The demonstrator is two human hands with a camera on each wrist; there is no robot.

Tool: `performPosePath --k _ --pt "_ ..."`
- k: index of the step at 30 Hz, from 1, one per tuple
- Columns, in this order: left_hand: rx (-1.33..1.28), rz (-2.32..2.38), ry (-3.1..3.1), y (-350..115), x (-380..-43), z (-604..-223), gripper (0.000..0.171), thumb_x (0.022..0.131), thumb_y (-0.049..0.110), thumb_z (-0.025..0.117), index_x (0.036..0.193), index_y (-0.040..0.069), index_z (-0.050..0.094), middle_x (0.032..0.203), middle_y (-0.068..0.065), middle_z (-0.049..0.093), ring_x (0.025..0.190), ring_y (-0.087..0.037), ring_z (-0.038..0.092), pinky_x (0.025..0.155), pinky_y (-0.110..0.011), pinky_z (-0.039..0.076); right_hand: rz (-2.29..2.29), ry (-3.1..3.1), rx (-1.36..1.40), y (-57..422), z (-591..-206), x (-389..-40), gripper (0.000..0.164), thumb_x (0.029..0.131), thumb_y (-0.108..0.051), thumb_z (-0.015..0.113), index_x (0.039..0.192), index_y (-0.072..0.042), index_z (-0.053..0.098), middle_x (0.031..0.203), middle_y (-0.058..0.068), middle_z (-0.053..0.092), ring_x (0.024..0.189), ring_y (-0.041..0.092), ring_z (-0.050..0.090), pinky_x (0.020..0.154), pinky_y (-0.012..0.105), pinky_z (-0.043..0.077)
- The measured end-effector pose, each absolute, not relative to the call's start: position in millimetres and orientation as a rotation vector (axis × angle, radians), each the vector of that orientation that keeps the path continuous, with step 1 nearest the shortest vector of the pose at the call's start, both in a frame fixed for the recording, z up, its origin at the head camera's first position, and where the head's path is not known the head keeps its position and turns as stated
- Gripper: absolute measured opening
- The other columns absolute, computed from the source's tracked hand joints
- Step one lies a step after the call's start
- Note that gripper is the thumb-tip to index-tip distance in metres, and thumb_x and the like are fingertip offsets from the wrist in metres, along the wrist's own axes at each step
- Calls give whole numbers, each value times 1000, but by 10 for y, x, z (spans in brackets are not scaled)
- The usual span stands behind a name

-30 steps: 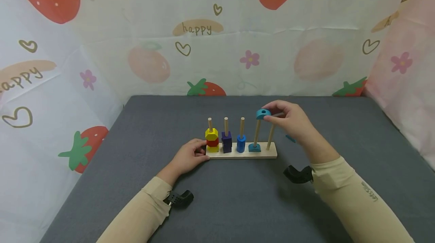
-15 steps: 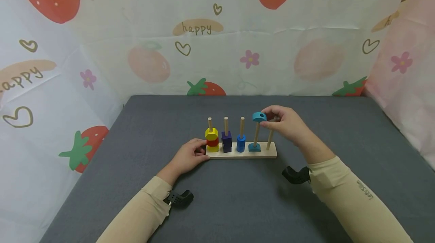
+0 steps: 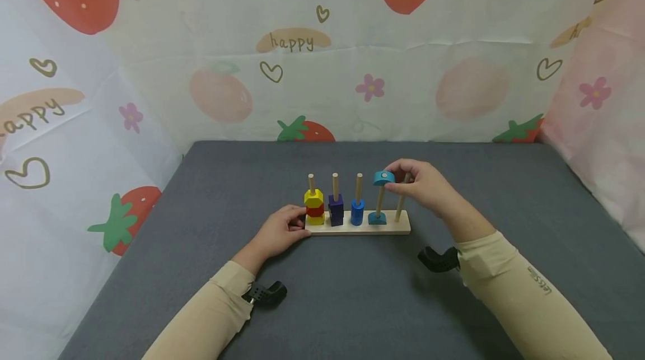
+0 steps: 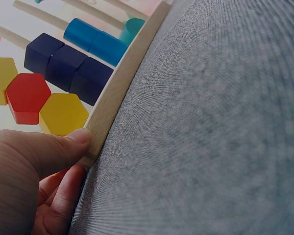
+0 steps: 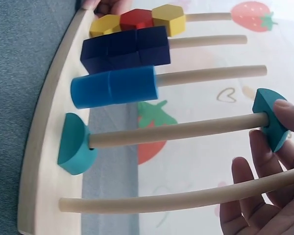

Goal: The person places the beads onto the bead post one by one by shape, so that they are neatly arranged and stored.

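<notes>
My right hand [image 3: 425, 186] pinches a teal half-round block [image 3: 383, 178] between thumb and fingers at the top of the second peg from the right. The peg's tip shows in the block's hole, and the right wrist view has the peg [image 5: 181, 129] meeting the block. Another teal half-round block [image 5: 77, 144] sits at that peg's foot. With thumb and curled fingers, my left hand [image 3: 276, 231] grips the left end of the wooden base [image 4: 112, 93]. Beside it stands a yellow-red-yellow stack of hexagonal blocks [image 3: 314, 211].
Dark purple cubes [image 3: 336, 211] and blue cylinders [image 3: 357, 213] are stacked on the middle pegs. The rightmost peg [image 5: 152, 203] bears no block and passes close by my right fingers. Grey cloth [image 3: 322, 304] covers the table; a printed curtain [image 3: 403, 97] hangs behind.
My right hand has moved left and slightly down, bringing the teal block over the peg tip. A small teal thing on the table at right is now hidden. The left hand stays put.
</notes>
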State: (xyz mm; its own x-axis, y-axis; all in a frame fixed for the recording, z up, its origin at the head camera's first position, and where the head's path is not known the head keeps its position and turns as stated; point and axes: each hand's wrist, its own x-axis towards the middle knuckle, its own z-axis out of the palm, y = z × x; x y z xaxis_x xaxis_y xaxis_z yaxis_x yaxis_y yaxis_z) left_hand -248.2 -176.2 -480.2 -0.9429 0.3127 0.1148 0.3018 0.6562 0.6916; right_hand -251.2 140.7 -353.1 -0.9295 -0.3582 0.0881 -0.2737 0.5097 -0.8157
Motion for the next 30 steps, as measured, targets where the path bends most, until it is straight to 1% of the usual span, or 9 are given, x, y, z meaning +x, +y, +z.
performPosePath --k 6,10,14,21,23,27,30 --pt "530 1181 2851 -1764 -2481 -4802 51 79 19 72 126 5 55 110 -1 56 85 -9 55 75 -25 48 -1431 2602 -533 1431 -3613 -2531 28 86 -16 65 112 -8 57 95 10 51 83 25 45 68 35 43" --pt "522 1181 2850 -1762 -2480 -4804 51 79 19 72 126 5 55 110 -1 56 85 -9 55 75 -25 48 -1491 2535 -479 1443 -3708 -2553 34 85 -14 66 115 -5 53 101 11 53 91 25 50 78 37 45" --pt "511 1187 2845 -1761 -2481 -4806 51 79 19 72 126 6 55 109 0 56 85 -9 54 75 -25 48 -1530 2471 -449 1449 -3835 -2571 35 84 -14 66 113 -1 51 103 12 55 95 24 52 84 38 44" --pt "518 1182 2854 -1755 -2476 -4800 51 79 19 72 126 5 55 110 0 56 85 -8 54 74 -25 48 -1506 2447 -437 1442 -4025 -2586 31 84 -16 67 107 1 54 94 10 54 90 24 49 78 35 44" --pt "524 1180 2853 -1756 -2476 -4800 51 79 19 72 126 5 55 110 0 56 85 -9 54 74 -25 48 -1513 2426 -435 1447 -4078 -2592 29 84 -14 66 105 2 54 93 10 54 88 24 49 77 35 44" --pt "525 1180 2854 -1756 -2477 -4803 52 79 19 72 126 5 55 110 0 56 85 -9 54 74 -25 48 -1505 2404 -420 1453 -4168 -2607 30 84 -13 66 105 4 54 91 9 53 85 23 48 74 35 44" --pt "520 1179 2856 -1758 -2477 -4806 51 79 19 72 126 5 55 110 0 56 85 -9 54 74 -25 48 -1467 2429 -409 1451 -4224 -2616 30 83 -15 67 104 3 55 89 8 53 84 22 47 73 34 42"
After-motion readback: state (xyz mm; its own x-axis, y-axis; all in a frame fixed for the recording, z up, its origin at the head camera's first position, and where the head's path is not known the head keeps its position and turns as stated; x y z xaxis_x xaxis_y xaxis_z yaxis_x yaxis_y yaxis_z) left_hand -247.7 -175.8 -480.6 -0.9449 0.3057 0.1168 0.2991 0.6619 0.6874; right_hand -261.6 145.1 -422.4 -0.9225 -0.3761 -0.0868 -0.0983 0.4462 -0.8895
